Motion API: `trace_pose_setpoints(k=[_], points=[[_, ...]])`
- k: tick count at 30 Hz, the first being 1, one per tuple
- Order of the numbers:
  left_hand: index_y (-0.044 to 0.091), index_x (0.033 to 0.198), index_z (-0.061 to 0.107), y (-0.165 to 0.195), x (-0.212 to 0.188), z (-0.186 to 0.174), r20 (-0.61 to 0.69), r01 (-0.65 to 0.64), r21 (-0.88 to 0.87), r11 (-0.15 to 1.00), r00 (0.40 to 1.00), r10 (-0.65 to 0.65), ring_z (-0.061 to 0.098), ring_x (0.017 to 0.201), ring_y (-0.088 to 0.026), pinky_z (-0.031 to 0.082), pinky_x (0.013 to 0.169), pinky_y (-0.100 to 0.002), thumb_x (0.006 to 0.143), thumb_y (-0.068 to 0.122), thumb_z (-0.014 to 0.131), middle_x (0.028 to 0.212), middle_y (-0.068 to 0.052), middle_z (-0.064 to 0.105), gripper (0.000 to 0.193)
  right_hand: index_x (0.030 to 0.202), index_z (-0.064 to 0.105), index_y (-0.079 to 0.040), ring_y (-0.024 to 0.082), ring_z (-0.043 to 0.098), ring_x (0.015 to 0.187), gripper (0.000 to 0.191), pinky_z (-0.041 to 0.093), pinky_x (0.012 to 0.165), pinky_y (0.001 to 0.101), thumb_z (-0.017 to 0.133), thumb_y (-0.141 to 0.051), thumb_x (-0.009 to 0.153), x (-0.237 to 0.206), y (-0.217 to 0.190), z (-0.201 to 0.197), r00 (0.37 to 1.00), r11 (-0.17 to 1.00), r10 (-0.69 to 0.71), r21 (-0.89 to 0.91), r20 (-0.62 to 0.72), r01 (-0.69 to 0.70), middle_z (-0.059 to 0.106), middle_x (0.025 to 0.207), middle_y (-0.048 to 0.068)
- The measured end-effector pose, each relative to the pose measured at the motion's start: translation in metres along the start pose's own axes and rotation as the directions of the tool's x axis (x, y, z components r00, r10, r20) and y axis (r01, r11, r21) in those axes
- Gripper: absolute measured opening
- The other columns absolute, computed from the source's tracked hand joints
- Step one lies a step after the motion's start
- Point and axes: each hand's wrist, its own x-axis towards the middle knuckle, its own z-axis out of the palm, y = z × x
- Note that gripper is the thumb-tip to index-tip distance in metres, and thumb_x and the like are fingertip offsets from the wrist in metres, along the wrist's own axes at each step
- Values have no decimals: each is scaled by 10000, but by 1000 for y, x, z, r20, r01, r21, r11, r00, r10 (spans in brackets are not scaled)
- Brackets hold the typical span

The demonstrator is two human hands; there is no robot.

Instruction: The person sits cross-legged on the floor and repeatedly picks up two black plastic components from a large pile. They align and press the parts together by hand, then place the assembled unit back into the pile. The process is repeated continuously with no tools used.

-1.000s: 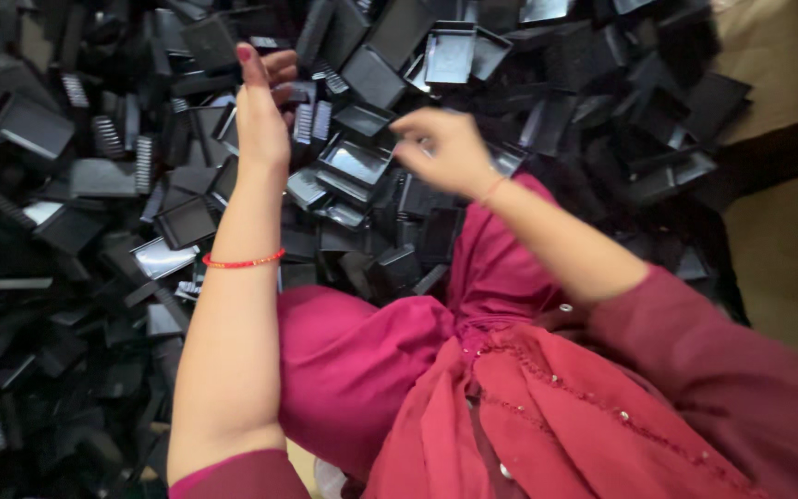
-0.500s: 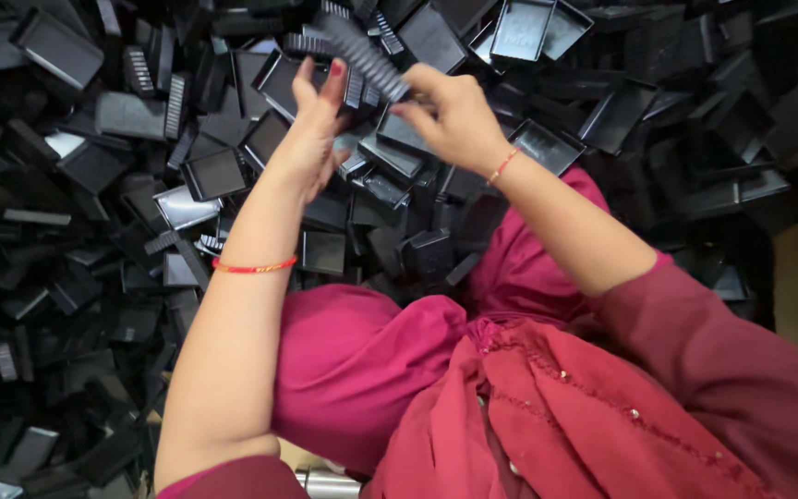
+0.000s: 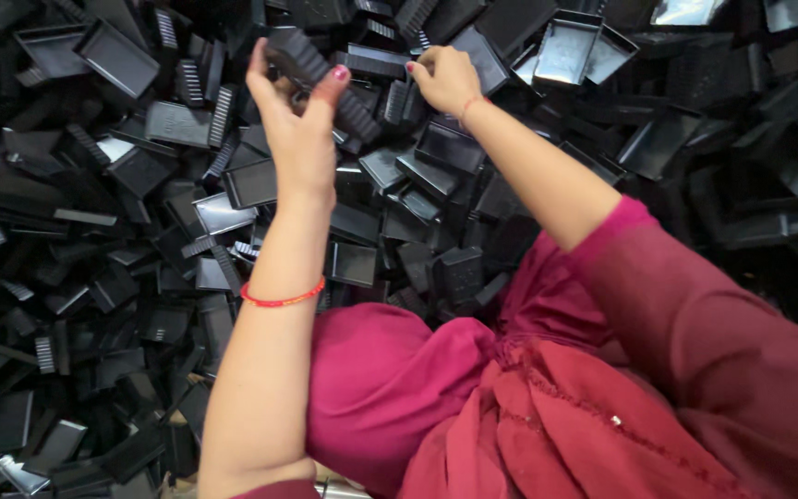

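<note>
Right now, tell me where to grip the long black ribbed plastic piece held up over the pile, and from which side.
Grip the long black ribbed plastic piece across its narrow width near the free lower end, coming from the right. It slants from upper left to lower right, and the left hand already covers its upper part. The ribbed face should probably keep fingers from slipping. The right hand is nearest that end.

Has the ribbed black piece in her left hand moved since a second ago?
Yes. The left hand has lifted the ribbed black piece off the pile, toward the right hand.

A deep heap of black plastic trays [image 3: 122, 60] and ribbed pieces [image 3: 219, 115] covered the floor around the magenta lap [image 3: 390, 388].
</note>
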Motion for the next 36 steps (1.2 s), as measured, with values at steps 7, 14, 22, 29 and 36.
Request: trace_pose_setpoints(k=[7,14,22,29,36], points=[[66,1598,192,-4,3,10,17,69,55,996,997,-70,624,983,-164,520,900,-286,927,148,798,1098,-112,671,908,935,792,-68,274,766,848,282,574,811,371,789,-305,782,8,-12,22,992,990,99,97,81,-107,780,901,156],[203,1567,139,-6,7,32,106,435,32,900,894,-436,658,1081,-213,596,871,-510,895,378,724,1328,-106,582,908,1172,666,-5,101,675,892,224,544,771,252,610,103,984,-22,21,-43,855,737,-123,531,-503,419,718,1037,81],[167,1447,241,-3,0,55,451,577,-129,807,759,-470,637,1238,-335,578,980,-611,957,356,702,1424,-105,501,699,1467,427,-9,231,536,1283,489,426,1102,344,572,-130,1016,-131,-34,-115,815,683,-552,466,-176,563,531,1427,158],[201,1551,250,11,-12,61,552,527,-285,801,773,-313,609,1290,-303,602,1007,-563,946,70,720,1427,-136,510,777,1629,338,-58,252,463,1444,682,362,1267,383,604,-300,1049,-142,-42,-117,871,555,-484,739,-86,382,404,1681,171],[178,1540,278,24,-19,66,567,487,-239,840,772,-286,628,1259,-280,635,983,-492,876,-66,777,1404,-132,533,866,1553,513,-52,261,436,1519,515,321,1296,361,515,-269,1086,-154,-38,-107,811,606,-520,553,-269,572,412,1627,160]])
